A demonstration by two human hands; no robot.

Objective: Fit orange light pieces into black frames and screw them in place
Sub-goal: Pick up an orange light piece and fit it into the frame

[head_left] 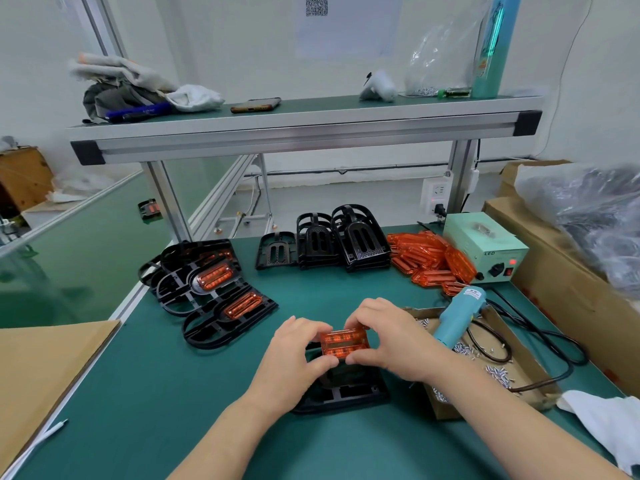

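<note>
Both hands, left [294,344] and right [388,337], pinch an orange light piece [343,342] over the black frame [346,393] at six o'clock on the surface [173,393]; fitting step, seemingly; next: press home, then fetch the screwdriver [457,315] at three o'clock

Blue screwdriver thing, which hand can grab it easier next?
Probably the right hand. The blue electric screwdriver lies just beside it, while the left hand sits across the orange light piece both hold.

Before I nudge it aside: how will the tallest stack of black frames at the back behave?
Probably light and stiff: the stack of black frames is thin openwork plastic. Loosely nested, so a push likely slides the top ones off.
</note>
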